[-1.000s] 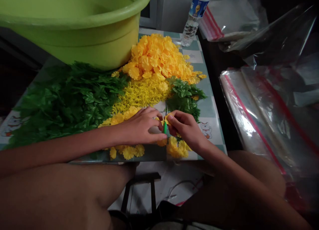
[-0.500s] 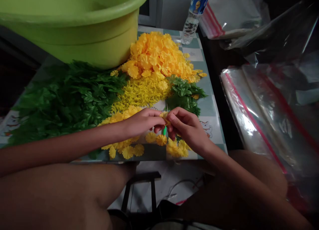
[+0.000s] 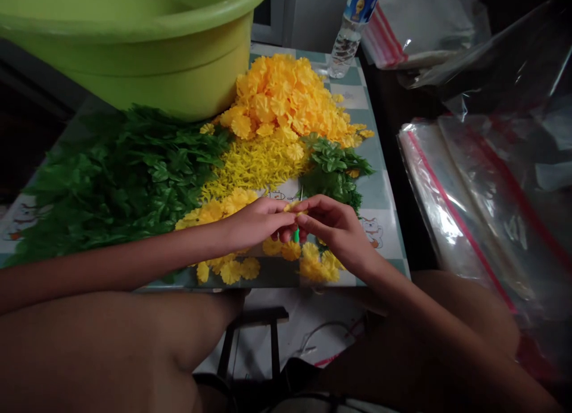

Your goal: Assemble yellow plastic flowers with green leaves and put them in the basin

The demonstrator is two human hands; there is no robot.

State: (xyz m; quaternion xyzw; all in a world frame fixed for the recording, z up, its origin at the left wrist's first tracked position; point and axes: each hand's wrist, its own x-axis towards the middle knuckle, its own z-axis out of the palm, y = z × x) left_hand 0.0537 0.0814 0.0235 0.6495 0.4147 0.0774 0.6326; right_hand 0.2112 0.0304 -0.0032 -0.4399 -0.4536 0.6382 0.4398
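My left hand [image 3: 263, 222] and my right hand [image 3: 333, 225] meet over the front of the table. Pinched between their fingertips is a small yellow artificial flower [image 3: 292, 207], partly covered by the fingers. Beneath the hands lies a tool with a green handle [image 3: 297, 234] and a thin metal shaft pointing away; its middle is hidden. Loose yellow flowers [image 3: 230, 271] lie under and around my left forearm, and more yellow flowers [image 3: 319, 264] sit below my right hand. Small yellow pieces [image 3: 254, 168] are heaped just beyond.
A large green tub [image 3: 161, 73] stands at the back left. Green artificial leaves [image 3: 134, 174] cover the table's left side. Behind are piled orange-yellow flowers [image 3: 286, 97] and a water bottle [image 3: 346, 46]. Leaf sprigs [image 3: 333, 168] lie right of centre. Clear plastic bags [image 3: 451, 198] lie at the right.
The fingers of both hands have drawn closer together around the yellow flower, covering more of it. The view has shifted slightly; the heaps on the table look the same.
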